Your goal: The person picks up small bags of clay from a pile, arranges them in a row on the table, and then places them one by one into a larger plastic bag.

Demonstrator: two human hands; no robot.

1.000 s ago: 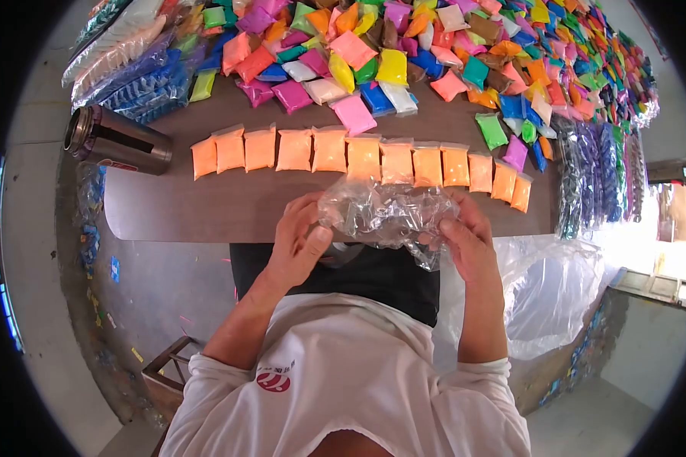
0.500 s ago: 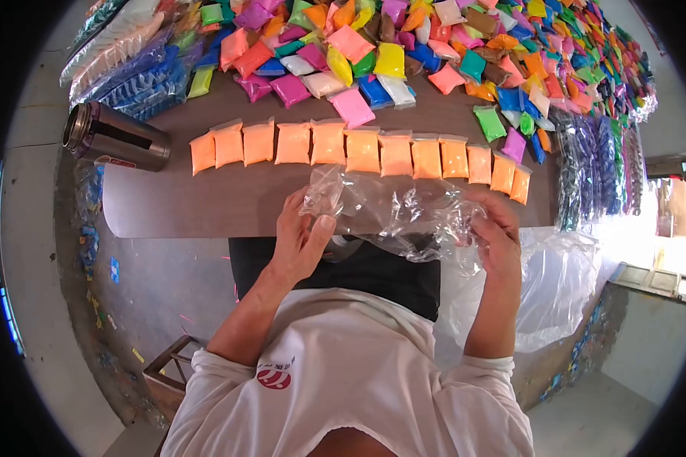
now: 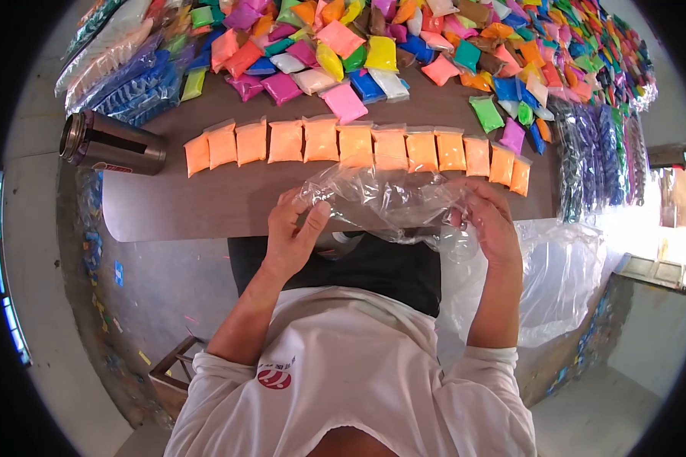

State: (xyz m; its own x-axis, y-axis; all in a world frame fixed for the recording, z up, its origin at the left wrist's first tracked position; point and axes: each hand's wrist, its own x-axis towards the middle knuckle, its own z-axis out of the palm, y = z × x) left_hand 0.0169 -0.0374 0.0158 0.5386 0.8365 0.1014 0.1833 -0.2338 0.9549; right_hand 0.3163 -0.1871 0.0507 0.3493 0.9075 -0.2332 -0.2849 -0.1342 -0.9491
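A crinkled clear plastic bag [image 3: 381, 199] stretches between my two hands at the table's front edge. My left hand [image 3: 296, 227] grips its left end, thumb pointing up and fingers curled behind the film. At the other end my right hand [image 3: 489, 221] pinches the bag between thumb and fingers. Just beyond the bag lies a curved row of several small orange packets [image 3: 322, 140], side by side on the brown table [image 3: 229, 199]. The bag's upper edge overlaps the bottoms of the middle packets in view.
A big heap of colourful packets [image 3: 434, 46] covers the back of the table. A steel flask [image 3: 114, 143] lies at the left. Filled bags in strips [image 3: 587, 160] hang or lie at the right edge. A large clear plastic sheet [image 3: 556, 282] is below, right.
The bag has been shifted and reshaped between my hands, its left part now flatter and spread wider. Both hands keep hold, with the left moved slightly leftward. The row of packets is unchanged.
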